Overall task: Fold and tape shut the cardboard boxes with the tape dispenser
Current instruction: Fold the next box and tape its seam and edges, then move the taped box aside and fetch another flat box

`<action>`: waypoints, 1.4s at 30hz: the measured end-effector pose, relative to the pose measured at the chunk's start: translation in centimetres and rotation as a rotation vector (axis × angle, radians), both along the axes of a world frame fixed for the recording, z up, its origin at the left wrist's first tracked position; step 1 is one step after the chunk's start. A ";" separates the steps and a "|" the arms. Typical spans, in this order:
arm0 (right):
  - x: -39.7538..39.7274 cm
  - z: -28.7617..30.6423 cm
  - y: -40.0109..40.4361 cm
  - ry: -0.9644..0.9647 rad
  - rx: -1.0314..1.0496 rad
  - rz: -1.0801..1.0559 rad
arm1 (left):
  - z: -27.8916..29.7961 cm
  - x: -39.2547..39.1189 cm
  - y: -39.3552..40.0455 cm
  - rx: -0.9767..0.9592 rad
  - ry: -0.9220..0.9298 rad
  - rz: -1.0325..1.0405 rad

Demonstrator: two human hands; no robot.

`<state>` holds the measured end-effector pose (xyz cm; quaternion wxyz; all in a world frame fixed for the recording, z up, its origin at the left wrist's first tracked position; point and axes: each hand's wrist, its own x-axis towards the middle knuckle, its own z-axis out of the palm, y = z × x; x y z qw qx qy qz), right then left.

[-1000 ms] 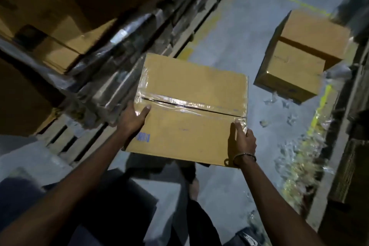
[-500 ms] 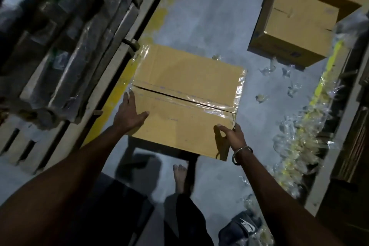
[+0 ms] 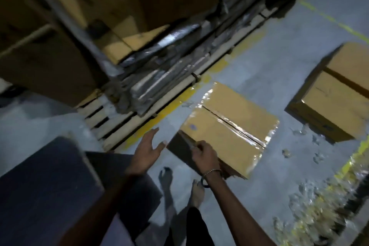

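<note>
A taped cardboard box (image 3: 225, 126) lies low over the grey floor, clear tape running along its centre seam and down its ends. My left hand (image 3: 148, 146) hovers just left of the box with fingers spread, touching nothing. At the box's near-left edge my right hand (image 3: 203, 154), a bracelet on its wrist, has its fingers curled; blur hides whether they grip the edge. No tape dispenser is in view.
Two stacked cardboard boxes (image 3: 339, 94) stand to the right. A wooden pallet (image 3: 119, 126) with wrapped flat cardboard (image 3: 159, 78) runs along the left, beside a yellow floor line. Crumpled clear tape scraps (image 3: 319, 195) litter the right. A dark panel (image 3: 50, 185) sits bottom left. My bare feet (image 3: 165, 175) are below.
The box has gone down and away to the right toward the floor. My left hand has come off its left side and spread open. My right hand has shifted to the near-left edge.
</note>
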<state>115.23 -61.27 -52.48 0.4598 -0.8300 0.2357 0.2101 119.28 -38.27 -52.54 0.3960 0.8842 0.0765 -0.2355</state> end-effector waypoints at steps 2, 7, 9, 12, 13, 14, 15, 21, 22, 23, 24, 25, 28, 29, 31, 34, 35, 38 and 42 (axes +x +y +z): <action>-1.0 3.4 5.3 -0.043 0.020 0.137 | 4.0 -4.1 4.6 0.030 -0.104 0.084; -7.3 7.9 18.5 -0.171 0.055 0.441 | 9.4 -18.0 19.2 0.080 -0.313 0.321; -11.1 9.3 23.9 -0.216 0.054 0.533 | 10.4 -24.4 24.4 0.058 -0.358 0.482; -17.9 11.1 32.4 -0.244 0.087 0.629 | 10.4 -34.5 31.3 -0.008 -0.365 0.706; -20.3 11.3 35.2 -0.248 0.095 0.672 | 10.2 -38.1 33.3 -0.032 -0.346 0.773; -23.0 11.5 38.0 -0.248 0.098 0.733 | 10.3 -41.9 34.8 -0.057 -0.331 0.834; -25.6 11.5 40.6 -0.247 0.094 0.801 | 10.8 -45.7 36.0 -0.062 -0.311 0.890; -39.1 12.6 55.1 -0.230 0.221 1.178 | 11.7 -65.5 41.6 -0.034 -0.305 1.339; -40.9 11.9 57.2 -0.219 0.239 1.238 | 11.5 -68.2 42.1 -0.023 -0.319 1.415; -42.9 12.1 59.1 -0.217 0.257 1.299 | 11.6 -70.8 42.4 -0.010 -0.339 1.481; -45.0 12.8 60.9 -0.220 0.265 1.364 | 11.6 -73.2 42.6 0.011 -0.367 1.538; -47.1 14.2 62.4 -0.225 0.280 1.429 | 11.9 -75.4 42.5 0.033 -0.385 1.592; -52.9 15.7 66.4 -0.259 0.263 1.622 | 12.8 -80.8 42.1 0.104 -0.405 1.730; -54.8 15.7 67.5 -0.281 0.261 1.686 | 13.2 -82.3 41.7 0.119 -0.396 1.776; -58.7 16.1 69.3 -0.315 0.271 1.828 | 14.1 -85.2 40.3 0.181 -0.392 1.906; -65.1 16.5 71.3 -0.289 0.293 2.044 | 15.2 -89.7 37.9 0.229 -0.356 2.111; -67.1 16.5 71.9 -0.284 0.310 2.094 | 15.5 -91.1 37.1 0.214 -0.334 2.179; -72.5 16.2 73.6 -0.256 0.364 2.213 | 15.6 -95.8 35.9 0.212 -0.380 2.340; -79.7 15.4 76.4 -0.178 0.341 2.330 | 15.7 -103.6 37.1 0.271 -0.415 2.536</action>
